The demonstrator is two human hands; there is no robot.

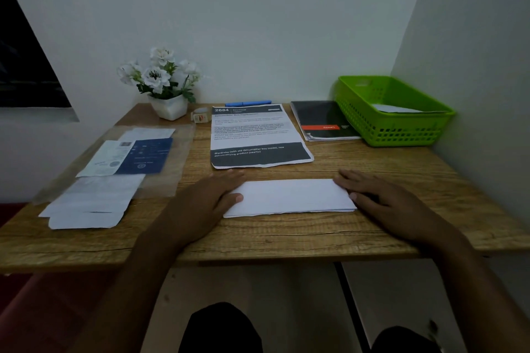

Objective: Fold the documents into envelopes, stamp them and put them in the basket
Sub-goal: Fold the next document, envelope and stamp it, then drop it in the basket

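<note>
Wooden table (286, 235), viewed from the head camera.

Far left: a stack of white envelopes (86, 209) lies flat near the front edge, partly on a clear plastic sleeve (177, 169). A blue card (146, 156) and other printed slips rest on the sleeve behind the envelopes.

Rear left: a white pot of white flowers (169, 107) stands against the wall. A small roll (200, 115) sits just beside it; its markings are too small to read.

Centre rear: a blue pen (248, 103) lies along the wall. A printed sheet (258, 135) lies flat in front of it.

Centre front: the left hand (206, 200) lies palm down, fingers straight, with its thumb on the left end of the folded paper (289, 196). The folded paper lies flat, just in front of the printed sheet. The right hand (381, 198) lies palm down, fingers straight, pressing the right end. Neither hand grips anything.

Rear right: a black notebook (324, 120) touches the green basket (401, 126) in the corner. A white paper (395, 108) lies inside the basket.
</note>
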